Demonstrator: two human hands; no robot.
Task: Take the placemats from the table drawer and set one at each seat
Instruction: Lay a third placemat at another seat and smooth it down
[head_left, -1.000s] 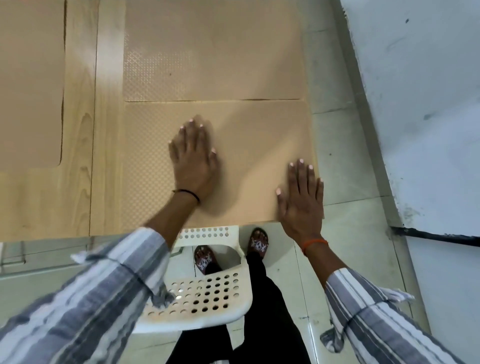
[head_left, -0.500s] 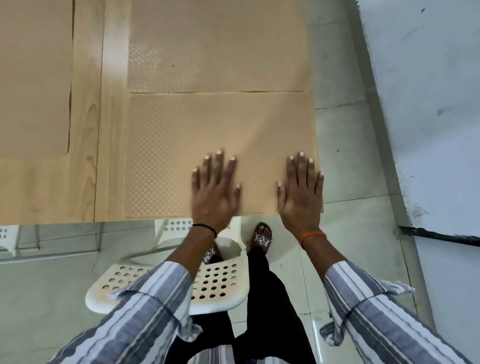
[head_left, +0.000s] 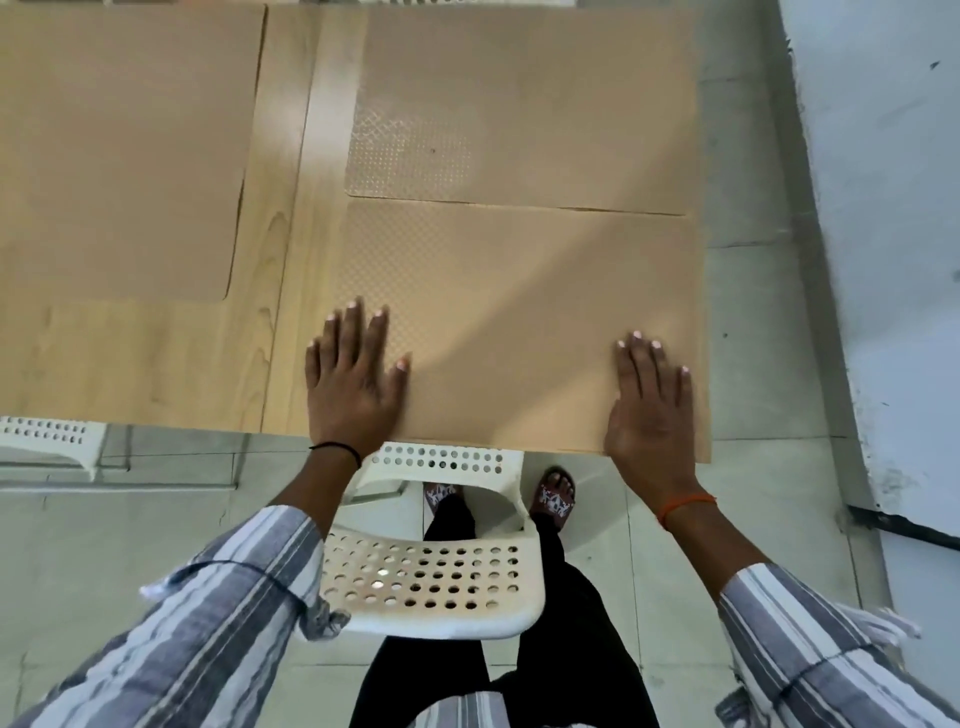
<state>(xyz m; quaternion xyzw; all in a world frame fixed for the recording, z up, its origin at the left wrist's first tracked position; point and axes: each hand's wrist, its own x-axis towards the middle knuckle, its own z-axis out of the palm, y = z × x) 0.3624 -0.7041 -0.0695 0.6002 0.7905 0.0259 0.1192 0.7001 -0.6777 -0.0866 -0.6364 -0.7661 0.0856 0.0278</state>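
- The white perforated chair (head_left: 431, 587) stands nearest, tucked partly under the surface's edge; it marks the seat this mat is meant for, which is probably why the person stands right behind it, feet showing beneath.
- Just beyond the chair, the left hand (head_left: 353, 384) lies flat with fingers spread, straddling the left edge of the near placemat (head_left: 519, 322) so that part of the palm sits on the bare wooden surface (head_left: 156, 358). The flat palm looks meant for pressing and nudging the mat, not lifting it.
- The right hand (head_left: 652, 410) lies flat too, fingers straight and close together, on the mat's corner nearest the chair on the right (where the mat seems to overhang the surface's end slightly). Neither hand curls round anything; both simply press down, well apart from each other, likely to keep the thin mat square to the front edge.
- The near placemat itself lies directly beyond the chair, its front edge about level with the surface's front edge, so it reads as already laid and only being trued up.
- Farther from the chair, a second placemat (head_left: 545, 114) touches the first along its far edge, presumably for the seat opposite.
- Far left of the chair, a third placemat (head_left: 119, 156) lies apart across a strip of bare wood.
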